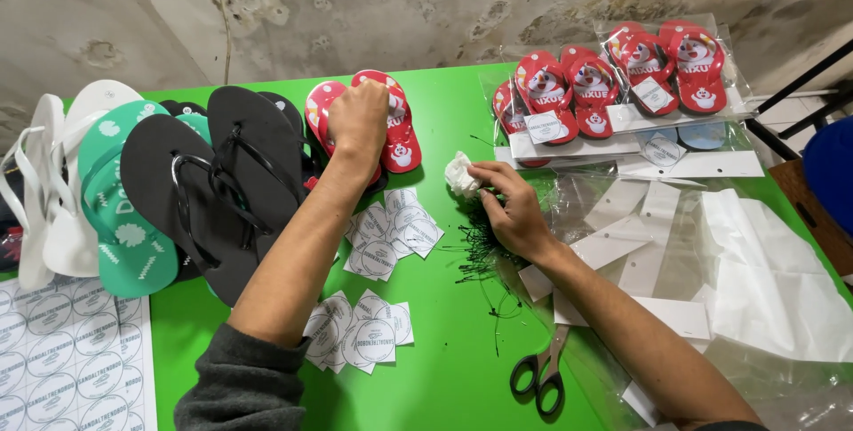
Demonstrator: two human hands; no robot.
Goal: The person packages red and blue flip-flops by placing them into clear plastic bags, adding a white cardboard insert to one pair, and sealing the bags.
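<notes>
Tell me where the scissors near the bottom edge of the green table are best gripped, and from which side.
Probably by the black finger loops. The scissors lie flat and closed on the green table, loops at the near end and blades pointing away toward the right hand. Coming from the near edge meets the loops first and keeps fingers off the blades; the right hand is nearer than the left hand, which grips a red flip-flop.

Clear plastic bags (622,84) holding red sandals are stacked at the far right of the desk (444,378). White round-printed labels (391,231) are scattered at its middle, a white label sheet (67,355) lies at its near left corner, and white card headers (640,235) lie below the bags.
</notes>
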